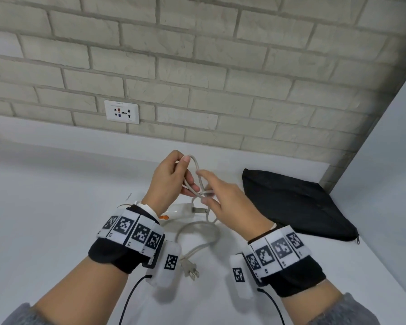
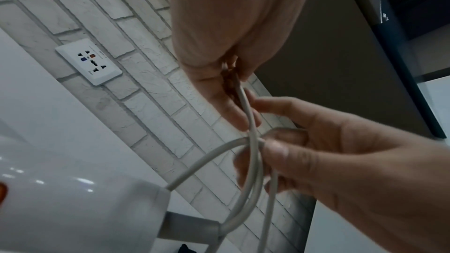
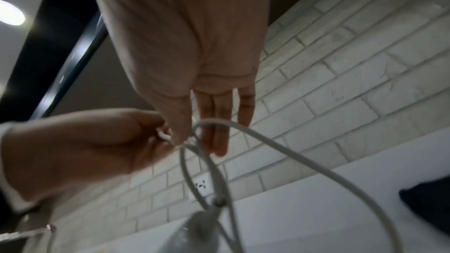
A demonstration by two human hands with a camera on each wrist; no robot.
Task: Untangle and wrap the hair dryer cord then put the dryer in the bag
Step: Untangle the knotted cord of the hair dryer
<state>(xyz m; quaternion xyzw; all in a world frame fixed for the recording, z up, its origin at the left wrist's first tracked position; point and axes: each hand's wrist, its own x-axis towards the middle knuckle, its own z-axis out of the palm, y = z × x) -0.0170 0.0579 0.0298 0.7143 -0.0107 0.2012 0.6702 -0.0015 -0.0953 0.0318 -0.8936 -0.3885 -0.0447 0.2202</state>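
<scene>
A white hair dryer [image 1: 183,213] lies on the white counter [image 1: 56,207], mostly hidden behind my hands; its body [image 2: 73,209] fills the lower left of the left wrist view. Its grey cord [image 1: 198,233] loops on the counter and ends in a plug [image 1: 190,269] near my wrists. My left hand [image 1: 171,177] holds a raised loop of cord [image 1: 195,164] between thumb and fingers. My right hand [image 1: 217,193] pinches the cord where strands cross [image 2: 253,139]. A flat black bag [image 1: 295,205] lies to the right.
A brick wall [image 1: 197,66] stands behind the counter with a white wall socket [image 1: 121,111] at the left. A pale side panel [image 1: 389,172] closes the right side beyond the bag. Black cables [image 1: 129,299] run from my wrist bands.
</scene>
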